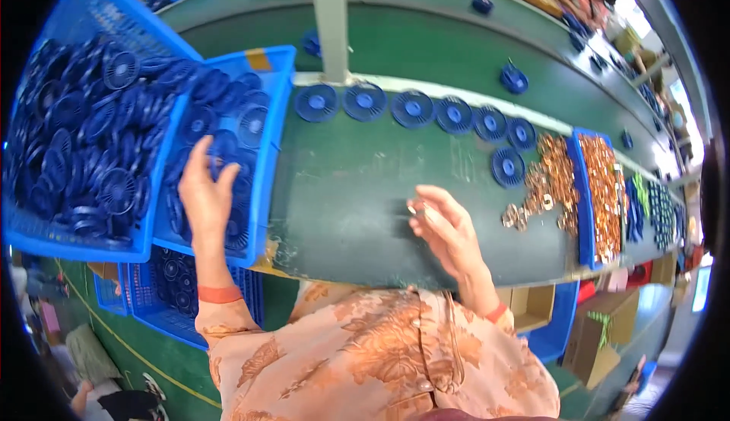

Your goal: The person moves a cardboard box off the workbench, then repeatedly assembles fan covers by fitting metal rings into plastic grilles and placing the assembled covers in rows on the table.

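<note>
Currently poised over the blue tray (281, 83) with the left hand (207, 197), grip loose, thumb and forefinger parted beside a blue disc (223, 144) lying among others; cannot tell whether touching. Raised above the green bench (342, 216) with the right hand (447, 235), apparently pinching a small shiny piece (413, 207) between thumb and fingertips, too small to identify.

Could bring up two discs at once, because of such dense overlap in the tray. Could also catch a rim under a neighbour and lose hold of it. Might drop the small piece, with only fingertips on it. Might nudge the row of discs (412, 109) along the far edge out of line with a low, wide sweep. Likewise, might scatter the loose coppery pieces (559, 174) beside the copper-filled tray (587, 216) by reaching in carelessly.
</note>
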{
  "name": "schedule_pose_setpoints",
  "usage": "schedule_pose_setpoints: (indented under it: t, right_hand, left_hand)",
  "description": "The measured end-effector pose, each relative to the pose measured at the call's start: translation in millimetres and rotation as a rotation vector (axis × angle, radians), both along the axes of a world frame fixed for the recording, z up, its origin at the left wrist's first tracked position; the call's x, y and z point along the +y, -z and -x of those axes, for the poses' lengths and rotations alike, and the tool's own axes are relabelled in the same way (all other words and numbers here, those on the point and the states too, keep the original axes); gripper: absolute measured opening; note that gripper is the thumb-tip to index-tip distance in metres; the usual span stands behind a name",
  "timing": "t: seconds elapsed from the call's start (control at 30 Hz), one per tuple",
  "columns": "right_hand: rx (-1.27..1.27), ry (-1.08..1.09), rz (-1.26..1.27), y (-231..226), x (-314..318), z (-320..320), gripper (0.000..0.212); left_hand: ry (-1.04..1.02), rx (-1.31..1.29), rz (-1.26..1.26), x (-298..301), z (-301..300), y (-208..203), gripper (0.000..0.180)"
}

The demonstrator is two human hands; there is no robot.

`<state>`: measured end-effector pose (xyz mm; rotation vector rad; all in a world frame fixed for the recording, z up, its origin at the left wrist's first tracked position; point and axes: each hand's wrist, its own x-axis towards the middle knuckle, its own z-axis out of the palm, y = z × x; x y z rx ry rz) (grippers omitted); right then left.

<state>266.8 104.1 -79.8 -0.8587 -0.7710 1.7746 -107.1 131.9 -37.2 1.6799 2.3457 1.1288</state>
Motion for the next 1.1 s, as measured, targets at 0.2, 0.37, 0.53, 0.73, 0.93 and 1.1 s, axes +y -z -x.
schedule_pose_setpoints:
  t: [0.2,0.37,0.53,0.73,0.93,1.1]
  right_hand:
    - [0.035,-0.069,-0.097,9,13,10,0.031]
    - [-0.074,-0.049,-0.12,10,6,12,0.029]
    - [-0.188,-0.012,-0.203,10,0,7,0.03]
    - [-0.484,0.068,-0.41,-2,3,23,0.03]
    - [-0.903,0.154,-0.843,0,16,33,0.031]
    - [-1.066,0.165,-0.94,3,18,33,0.027]
  left_hand:
    - [0.318,-0.893,-0.148,-13,-71,9,0.025]
    - [0.482,-1.449,0.173,-19,-147,50,0.021]
    - [0.514,-1.637,0.245,-25,-172,63,0.02]
    - [0.513,-1.641,0.236,-25,-169,68,0.023]
    - [0.531,-1.585,0.223,-30,-175,68,0.022]
    - [0.532,-1.514,0.197,-31,-178,72,0.021]
